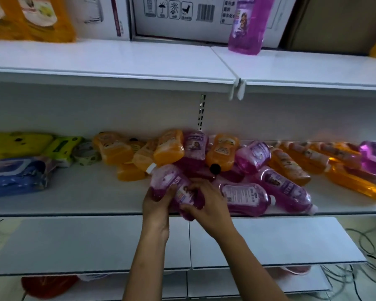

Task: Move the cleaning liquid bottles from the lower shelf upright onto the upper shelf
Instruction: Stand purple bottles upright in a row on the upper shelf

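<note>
White shop shelving fills the view. At the front edge of the lower shelf (78, 192) lies a purple bottle (176, 187) — clear plastic, violet liquid, pale label — on its side, gripped by both hands: the left hand (157, 205) curls round its base end, the right hand (206, 203) round its neck end. Behind it, orange and purple bottles (226, 157) lie heaped. On the upper shelf (117, 59) one purple bottle (248, 25) stands upright — cardboard boxes (174, 16) behind it.

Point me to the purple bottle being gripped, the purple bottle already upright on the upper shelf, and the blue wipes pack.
gripped purple bottle (176, 185), head view, label.
upright purple bottle (246, 29), head view, body.
blue wipes pack (15, 177), head view, top face.
</note>
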Motion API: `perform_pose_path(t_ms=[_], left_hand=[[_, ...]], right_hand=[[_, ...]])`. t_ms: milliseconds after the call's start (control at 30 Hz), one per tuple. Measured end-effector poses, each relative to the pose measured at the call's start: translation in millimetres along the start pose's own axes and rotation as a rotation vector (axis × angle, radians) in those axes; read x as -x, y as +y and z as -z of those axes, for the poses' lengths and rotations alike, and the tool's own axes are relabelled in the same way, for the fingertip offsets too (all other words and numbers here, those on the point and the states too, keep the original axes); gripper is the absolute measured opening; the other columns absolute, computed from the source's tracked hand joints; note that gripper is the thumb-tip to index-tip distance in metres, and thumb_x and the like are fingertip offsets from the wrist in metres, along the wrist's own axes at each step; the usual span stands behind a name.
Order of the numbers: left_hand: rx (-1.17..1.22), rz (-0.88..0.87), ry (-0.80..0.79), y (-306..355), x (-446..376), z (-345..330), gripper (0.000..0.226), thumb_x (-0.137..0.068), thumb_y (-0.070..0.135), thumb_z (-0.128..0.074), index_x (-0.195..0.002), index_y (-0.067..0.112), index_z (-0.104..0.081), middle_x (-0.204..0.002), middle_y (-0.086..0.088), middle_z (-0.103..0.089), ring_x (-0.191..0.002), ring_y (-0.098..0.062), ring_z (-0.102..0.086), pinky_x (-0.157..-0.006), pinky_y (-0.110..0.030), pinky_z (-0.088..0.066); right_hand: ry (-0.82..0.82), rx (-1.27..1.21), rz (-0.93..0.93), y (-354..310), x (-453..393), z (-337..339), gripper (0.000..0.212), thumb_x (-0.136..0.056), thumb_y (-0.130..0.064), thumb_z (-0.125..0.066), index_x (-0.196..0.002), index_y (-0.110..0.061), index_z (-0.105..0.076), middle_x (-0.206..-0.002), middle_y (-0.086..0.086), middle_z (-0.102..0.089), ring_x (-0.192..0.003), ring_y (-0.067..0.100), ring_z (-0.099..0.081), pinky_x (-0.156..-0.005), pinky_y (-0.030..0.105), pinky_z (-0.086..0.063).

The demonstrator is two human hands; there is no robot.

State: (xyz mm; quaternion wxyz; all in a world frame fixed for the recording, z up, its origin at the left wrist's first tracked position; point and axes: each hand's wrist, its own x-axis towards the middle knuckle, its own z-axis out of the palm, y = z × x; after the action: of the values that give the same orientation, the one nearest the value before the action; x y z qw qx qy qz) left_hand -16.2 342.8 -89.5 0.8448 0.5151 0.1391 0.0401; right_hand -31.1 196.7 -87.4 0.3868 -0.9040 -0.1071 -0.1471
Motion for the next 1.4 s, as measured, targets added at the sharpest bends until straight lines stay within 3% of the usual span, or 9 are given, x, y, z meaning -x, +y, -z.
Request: perform_pose_path(t_ms=[100, 267, 500, 633, 767, 900, 967, 1233, 1400], left_hand=[[0.084, 0.083, 0.042, -11, 4, 0, 0.043, -0.079, 0.02, -0.079, -0.12, 0.015, -0.066, -0.113, -0.012, -0.073, -0.098, -0.03, -0.072, -0.069, -0.041, -0.06], [0.262, 0.044, -0.017, -16, 9, -9, 0.047, -0.072, 0.023, -0.076, -0.118, 0.027, -0.067, -0.114, -0.002, -0.074, -0.096, -0.019, -0.074, -0.068, -0.034, -0.06], [0.041, -0.015, -0.047, -7, 12, -31, 0.048, -0.05, 0.043, -0.087, -0.096, 0.039, -0.074, -0.099, 0.005, -0.078, -0.083, -0.016, -0.076, -0.06, -0.026, -0.059], [-0.069, -0.061, -0.123, 5, 20, -44, 0.044, -0.052, 0.044, -0.088, -0.094, 0.04, -0.075, -0.095, 0.006, -0.078, -0.082, -0.017, -0.076, -0.06, -0.026, -0.059], [-0.075, -0.012, -0.252, 22, 29, -56, 0.055, -0.058, 0.04, -0.088, -0.11, 0.031, -0.072, -0.102, -0.001, -0.077, -0.086, -0.025, -0.076, -0.063, -0.033, -0.061], [-0.094, 0.092, -0.452, 35, 38, -73, 0.054, -0.061, 0.036, -0.086, -0.113, 0.029, -0.072, -0.107, -0.009, -0.076, -0.093, -0.032, -0.075, -0.07, -0.039, -0.061], [-0.101, 0.117, -0.528, 38, 43, -82, 0.047, -0.064, 0.037, -0.083, -0.109, 0.027, -0.073, -0.105, -0.01, -0.076, -0.093, -0.033, -0.074, -0.069, -0.036, -0.061], [0.022, 0.23, -0.608, 42, 53, -102, 0.034, -0.093, 0.031, -0.054, -0.115, 0.01, -0.07, -0.113, -0.019, -0.073, -0.101, -0.035, -0.072, -0.072, -0.037, -0.061], [-0.345, 0.06, -0.947, 39, 60, -105, 0.046, -0.085, 0.031, -0.076, -0.125, 0.049, -0.062, -0.124, 0.012, -0.069, -0.113, -0.015, -0.068, -0.083, -0.024, -0.057]], right_hand=[[0.03, 0.004, 0.07, -1, 0, 10, 0.027, -0.086, -0.026, -0.069, -0.111, -0.017, -0.065, -0.119, -0.003, -0.065, -0.111, 0.017, -0.059, -0.095, 0.032, -0.047], [0.473, 0.182, 0.063, 28, 39, 12, 0.029, -0.086, -0.004, -0.061, -0.113, -0.012, -0.063, -0.116, 0.004, -0.066, -0.112, 0.023, -0.058, -0.096, 0.044, -0.047], [0.273, 0.085, -0.063, 33, 50, 17, 0.04, -0.093, -0.02, -0.06, -0.131, -0.009, -0.057, -0.141, 0.001, -0.05, -0.137, 0.019, -0.039, -0.117, 0.036, -0.029], [0.169, 0.002, -0.188, 21, 35, 29, 0.043, -0.099, -0.042, -0.04, -0.137, -0.026, -0.051, -0.137, -0.022, -0.045, -0.138, 0.003, -0.035, -0.123, 0.044, -0.015], [0.091, -0.534, -0.3, 0, 27, 53, 0.046, -0.086, -0.072, -0.05, -0.13, -0.059, -0.047, -0.127, -0.03, -0.057, -0.123, -0.004, -0.054, -0.099, 0.026, -0.051], [0.045, -0.525, -0.303, -18, 14, 79, 0.091, -0.067, -0.075, -0.07, -0.135, -0.076, -0.01, -0.128, -0.047, -0.038, -0.112, -0.024, -0.049, -0.079, 0.004, -0.049], [0.103, -0.548, -0.315, -21, 11, 87, 0.096, -0.064, -0.071, -0.074, -0.129, -0.082, -0.004, -0.124, -0.045, -0.033, -0.101, -0.031, -0.049, -0.069, 0.001, -0.047], [0.377, -0.877, -0.363, -19, 25, 99, 0.06, -0.067, -0.048, -0.086, -0.115, -0.063, -0.054, -0.112, -0.012, -0.071, -0.1, 0.016, -0.073, -0.075, 0.032, -0.062], [0.56, -0.966, -0.432, -8, 30, 114, 0.073, -0.064, -0.04, -0.085, -0.129, -0.044, -0.053, -0.121, -0.002, -0.069, -0.106, 0.024, -0.071, -0.081, 0.045, -0.062]])
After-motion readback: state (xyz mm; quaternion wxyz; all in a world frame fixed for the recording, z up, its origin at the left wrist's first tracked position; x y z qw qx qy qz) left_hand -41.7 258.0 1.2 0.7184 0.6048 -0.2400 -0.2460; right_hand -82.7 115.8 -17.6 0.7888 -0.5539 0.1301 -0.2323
